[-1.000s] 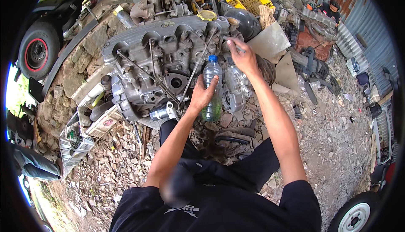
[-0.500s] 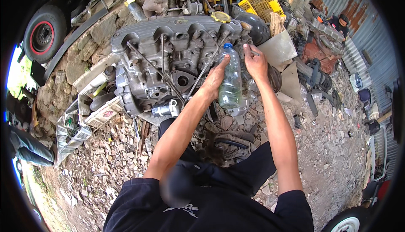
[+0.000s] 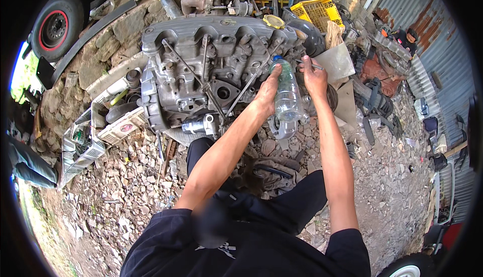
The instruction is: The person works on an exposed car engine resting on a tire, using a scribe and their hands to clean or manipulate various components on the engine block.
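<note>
A clear plastic bottle with a blue cap leans slightly, cap end away from me. My left hand is closed around its left side near the upper half. To the right of the cap, my right hand pinches a thin, dark grey rod-like piece; its exact kind is too small to make out. Both hands are over the right end of a large grey engine. Long metal bars lie slanted across the engine's side. A yellow cap sits on its top cover.
A broken white plastic crate stands left, beside a stone wall. A yellow crate and a piece of sheet lie behind my hands. Rubble covers the ground. Another person is at the far right.
The whole scene has shifted a little in the picture. Both hands appear farther right with the bottle, whose upper end tips slightly more to the left. Both hands keep their holds.
</note>
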### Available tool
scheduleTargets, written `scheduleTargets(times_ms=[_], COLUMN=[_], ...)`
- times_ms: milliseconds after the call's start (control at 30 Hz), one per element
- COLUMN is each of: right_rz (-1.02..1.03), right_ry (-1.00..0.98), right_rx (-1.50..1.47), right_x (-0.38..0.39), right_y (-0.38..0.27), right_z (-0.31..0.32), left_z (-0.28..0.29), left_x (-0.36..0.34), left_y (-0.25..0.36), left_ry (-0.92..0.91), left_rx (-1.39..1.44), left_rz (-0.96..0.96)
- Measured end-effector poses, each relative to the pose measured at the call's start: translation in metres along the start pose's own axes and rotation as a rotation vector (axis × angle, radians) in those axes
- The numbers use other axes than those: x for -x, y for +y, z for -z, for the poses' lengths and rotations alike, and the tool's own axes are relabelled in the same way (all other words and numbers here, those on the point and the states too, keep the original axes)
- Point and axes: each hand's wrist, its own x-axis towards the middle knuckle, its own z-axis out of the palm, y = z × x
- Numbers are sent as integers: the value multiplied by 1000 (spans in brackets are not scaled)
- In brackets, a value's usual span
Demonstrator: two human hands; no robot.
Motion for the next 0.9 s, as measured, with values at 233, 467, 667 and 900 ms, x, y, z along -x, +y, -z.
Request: scheduleTargets(times_ms=[233,467,667,900], right_rz=[21,48,-63,-51], right_ry=[-34,-34,-56,-64], right_rx=[10,29,-83,-64], right_x=[-5,-4,-10,-10], right_y=[6,6,19,20], right_z=[0,8,8,5], left_z=[-20,-35,-16,-6], left_x=[-18,-18,-17,-17], left_y=[-3,2,20,31], left_ry=[-43,66,13,26], left_rx=[109,13,-86,-147], left_rz=[-73,-60,22,54])
